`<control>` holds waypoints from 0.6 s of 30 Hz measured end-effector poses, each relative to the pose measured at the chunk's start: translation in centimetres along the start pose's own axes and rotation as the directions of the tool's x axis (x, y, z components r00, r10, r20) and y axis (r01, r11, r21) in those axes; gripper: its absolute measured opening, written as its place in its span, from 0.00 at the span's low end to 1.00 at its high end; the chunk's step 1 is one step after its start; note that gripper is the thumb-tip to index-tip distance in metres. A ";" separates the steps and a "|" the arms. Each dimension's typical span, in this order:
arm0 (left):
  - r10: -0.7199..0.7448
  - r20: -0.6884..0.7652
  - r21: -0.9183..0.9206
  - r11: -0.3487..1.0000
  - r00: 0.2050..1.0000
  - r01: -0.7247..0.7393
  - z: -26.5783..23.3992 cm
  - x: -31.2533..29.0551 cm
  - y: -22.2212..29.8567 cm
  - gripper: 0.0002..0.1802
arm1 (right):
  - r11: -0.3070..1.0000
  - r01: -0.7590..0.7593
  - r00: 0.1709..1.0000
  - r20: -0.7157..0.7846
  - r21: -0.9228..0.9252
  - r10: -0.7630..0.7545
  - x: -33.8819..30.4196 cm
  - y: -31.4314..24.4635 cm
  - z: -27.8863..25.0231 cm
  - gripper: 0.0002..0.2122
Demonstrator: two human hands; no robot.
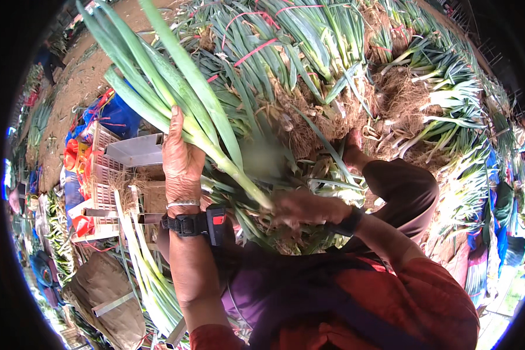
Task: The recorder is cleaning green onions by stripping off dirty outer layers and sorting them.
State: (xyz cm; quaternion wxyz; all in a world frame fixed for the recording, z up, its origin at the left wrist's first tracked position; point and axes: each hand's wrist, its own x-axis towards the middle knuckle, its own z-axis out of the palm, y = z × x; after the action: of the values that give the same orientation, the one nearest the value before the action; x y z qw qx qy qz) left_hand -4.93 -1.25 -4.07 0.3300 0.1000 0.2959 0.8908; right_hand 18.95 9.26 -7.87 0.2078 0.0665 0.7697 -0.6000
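Note:
My left hand [182, 154] is closed around the pale stalk of a leek [219, 154]. Its broad green leaves fan out toward the upper left, and its white end slants down to the right. At that root end is my right hand [312, 207], blurred by motion, so its fingers cannot be made out. Below the right hand, loose leaves and trimmings lie between my legs. To the left of my left forearm, several more leeks [149, 265] lie side by side with their roots pointing away from me.
Bundled leeks [297, 41] tied with pink strips are heaped ahead, their brown roots [402, 96] toward the middle. More leeks [455, 108] spread along the right. A light plastic crate [104, 169], a metal channel [135, 150] and a brown sack [102, 291] stand or lie on the left.

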 end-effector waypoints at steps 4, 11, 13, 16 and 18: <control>0.002 0.002 0.025 1.000 1.000 -0.002 0.0 -0.7 -0.1 0.24 | 0.860 0.497 0.747 -0.563 0.118 -0.354 2.8 0.9 -1.8 0.16; 0.026 0.003 0.087 0.996 1.000 -0.026 1.4 -1.4 -1.7 0.25 | 0.714 0.368 0.916 -0.364 0.595 -0.169 7.4 -4.1 -2.2 0.14; 0.015 0.003 0.082 0.997 1.000 -0.015 1.6 -1.7 -1.4 0.24 | 0.851 0.335 0.914 -0.360 0.404 -0.189 7.5 -4.5 -2.3 0.12; 0.011 0.026 0.071 0.997 1.000 -0.013 2.1 -1.9 -1.4 0.24 | 0.869 0.439 0.858 -0.393 0.228 -0.330 7.4 -3.1 -2.1 0.12; 0.009 0.050 0.082 0.997 0.999 -0.013 2.7 -2.1 -1.6 0.24 | 0.860 0.491 0.807 -0.444 0.139 -0.389 7.5 -2.7 -2.0 0.12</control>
State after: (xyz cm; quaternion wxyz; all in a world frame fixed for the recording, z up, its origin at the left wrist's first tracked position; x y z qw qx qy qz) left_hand -1.42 -0.37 -2.79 0.3278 0.1371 0.3235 0.8770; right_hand 10.71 9.38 -8.08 -0.1098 0.0316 0.7088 -0.6961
